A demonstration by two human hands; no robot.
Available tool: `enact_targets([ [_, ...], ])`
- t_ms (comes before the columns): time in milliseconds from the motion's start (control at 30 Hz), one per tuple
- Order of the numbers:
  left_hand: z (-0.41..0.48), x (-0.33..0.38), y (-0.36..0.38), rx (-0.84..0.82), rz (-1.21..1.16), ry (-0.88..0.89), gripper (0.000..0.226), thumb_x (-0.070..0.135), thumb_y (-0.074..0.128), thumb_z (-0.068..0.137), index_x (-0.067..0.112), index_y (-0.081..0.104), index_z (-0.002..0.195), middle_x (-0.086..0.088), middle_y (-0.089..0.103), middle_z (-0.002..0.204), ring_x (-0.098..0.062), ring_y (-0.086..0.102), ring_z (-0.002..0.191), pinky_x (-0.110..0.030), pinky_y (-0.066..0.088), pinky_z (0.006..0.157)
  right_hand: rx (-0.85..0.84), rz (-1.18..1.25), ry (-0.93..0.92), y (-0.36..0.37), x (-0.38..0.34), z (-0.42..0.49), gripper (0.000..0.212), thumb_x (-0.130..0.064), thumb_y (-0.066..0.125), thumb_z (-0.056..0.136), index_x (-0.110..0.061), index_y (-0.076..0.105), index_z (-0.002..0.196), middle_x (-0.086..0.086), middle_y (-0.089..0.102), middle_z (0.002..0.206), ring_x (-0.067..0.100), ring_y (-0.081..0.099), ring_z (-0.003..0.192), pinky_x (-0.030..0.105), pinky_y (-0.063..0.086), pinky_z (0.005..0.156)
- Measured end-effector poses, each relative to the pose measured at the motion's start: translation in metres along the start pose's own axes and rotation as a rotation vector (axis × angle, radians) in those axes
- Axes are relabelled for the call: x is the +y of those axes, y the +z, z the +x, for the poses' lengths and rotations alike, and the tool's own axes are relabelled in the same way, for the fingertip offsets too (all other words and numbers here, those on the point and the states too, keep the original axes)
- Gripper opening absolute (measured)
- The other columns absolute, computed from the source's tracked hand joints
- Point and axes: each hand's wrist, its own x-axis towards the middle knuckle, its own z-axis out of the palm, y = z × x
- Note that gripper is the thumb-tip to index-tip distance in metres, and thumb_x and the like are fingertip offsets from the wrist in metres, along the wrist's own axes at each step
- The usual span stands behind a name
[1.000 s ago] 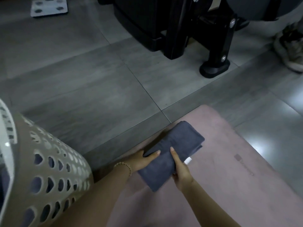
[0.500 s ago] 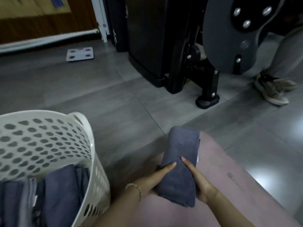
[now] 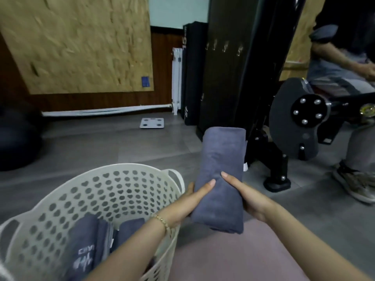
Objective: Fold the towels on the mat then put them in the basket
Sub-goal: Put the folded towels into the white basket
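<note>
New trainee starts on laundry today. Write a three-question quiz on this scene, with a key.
1. True or false: the folded towel lies flat on the mat.
2. What lies in the basket? A) nothing B) grey towels C) shoes
3. Which hands hold the folded towel?

Key: 1 false, it is held up beside the basket. 2 B. 3 both, the left hand and the right hand.
</note>
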Motion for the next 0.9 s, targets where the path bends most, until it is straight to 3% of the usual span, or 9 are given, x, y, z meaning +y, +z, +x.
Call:
enact_targets([
  [67, -0.028, 0.011, -0.031, 0.028, 0.031, 0.039, 0.084, 0.070, 0.064, 0.072, 0.023, 0.039, 0.138, 0.011, 0.061, 0.126, 0.001, 0.060, 0.111, -0.018, 0.045, 0.097, -0.055, -0.008, -0.022, 0.034, -0.007, 0.009, 0.062, -0.056, 0.070, 0.075, -0.022, 0.058, 0.126, -0.002, 0.068, 0.118, 0.017, 0.063, 0.111, 0.039, 0.042, 0.105],
  [167, -0.069, 0.013, -0.077, 0.075, 0.077, -0.005, 0.081, 0.073, 0.059, 0.074, 0.026, 0.042, 0.138, 0.012, 0.061, 0.127, -0.002, 0.058, 0.114, -0.027, 0.041, 0.104, -0.137, -0.008, 0.006, 0.087, -0.008, 0.027, 0.068, -0.056, 0.074, 0.070, -0.020, 0.058, 0.125, 0.000, 0.069, 0.117, 0.018, 0.064, 0.110, 0.040, 0.044, 0.104],
  [233, -0.096, 0.010, -0.105, 0.119, 0.095, -0.012, 0.057, 0.067, 0.049, 0.085, 0.029, 0.055, 0.127, 0.013, 0.067, 0.116, -0.004, 0.062, 0.107, -0.025, 0.047, 0.098, -0.193, 0.010, 0.037, 0.121, -0.003, 0.041, 0.063, -0.052, 0.074, 0.072, -0.018, 0.060, 0.124, 0.001, 0.069, 0.116, 0.019, 0.064, 0.109, 0.039, 0.044, 0.104],
  [300, -0.120, 0.000, -0.131, 0.265, 0.097, 0.002, 0.047, 0.063, 0.041, 0.088, 0.028, 0.061, 0.113, 0.012, 0.069, 0.106, -0.005, 0.065, 0.098, -0.019, 0.051, 0.085, -0.217, 0.027, 0.083, 0.148, 0.007, 0.057, 0.060, -0.047, 0.076, 0.071, -0.017, 0.061, 0.120, 0.001, 0.070, 0.113, 0.018, 0.065, 0.107, 0.039, 0.045, 0.103],
  [333, -0.129, -0.010, -0.147, 0.374, 0.135, 0.019, 0.053, 0.067, 0.043, 0.083, 0.027, 0.060, 0.112, 0.011, 0.067, 0.107, -0.007, 0.063, 0.100, -0.021, 0.049, 0.086, -0.232, 0.027, 0.112, 0.159, 0.013, 0.065, 0.061, -0.046, 0.078, 0.069, -0.016, 0.061, 0.119, 0.001, 0.071, 0.112, 0.019, 0.065, 0.107, 0.038, 0.045, 0.103],
  [433, -0.157, -0.054, -0.196, 0.651, 0.505, 0.013, 0.049, 0.059, 0.044, 0.089, 0.022, 0.056, 0.119, 0.007, 0.061, 0.115, -0.010, 0.055, 0.112, -0.020, 0.038, 0.096, -0.281, 0.009, 0.218, 0.187, 0.040, 0.093, 0.058, -0.040, 0.079, 0.070, -0.012, 0.062, 0.118, 0.003, 0.071, 0.111, 0.020, 0.066, 0.106, 0.036, 0.046, 0.101],
  [567, -0.184, -0.109, -0.232, 0.716, 0.941, -0.005, 0.076, 0.077, 0.013, 0.081, 0.027, 0.058, 0.118, 0.009, 0.061, 0.116, -0.011, 0.053, 0.111, -0.024, 0.037, 0.096, -0.290, -0.101, 0.361, 0.216, 0.085, 0.128, 0.058, -0.042, 0.078, 0.068, -0.012, 0.062, 0.115, 0.004, 0.072, 0.106, 0.020, 0.067, 0.101, 0.033, 0.051, 0.086],
  [767, -0.185, -0.127, -0.240, 0.876, 0.805, 0.076, 0.075, 0.078, 0.012, 0.082, 0.030, 0.062, 0.113, 0.010, 0.066, 0.111, -0.007, 0.057, 0.104, -0.026, 0.043, 0.092, -0.332, -0.170, 0.557, 0.245, 0.149, 0.176, 0.030, -0.036, 0.067, 0.084, -0.013, 0.061, 0.103, 0.001, 0.069, 0.095, 0.017, 0.065, 0.088, 0.032, 0.052, 0.072],
  [900, -0.185, -0.124, -0.236, 0.863, 0.826, 0.046, 0.069, 0.075, 0.015, 0.083, 0.034, 0.061, 0.114, 0.018, 0.064, 0.111, 0.001, 0.055, 0.101, -0.014, 0.036, 0.084, -0.351, -0.172, 0.630, 0.256, 0.190, 0.201, 0.065, -0.037, 0.080, 0.072, -0.008, 0.055, 0.124, 0.007, 0.066, 0.111, 0.026, 0.063, 0.103, 0.042, 0.054, 0.078],
])
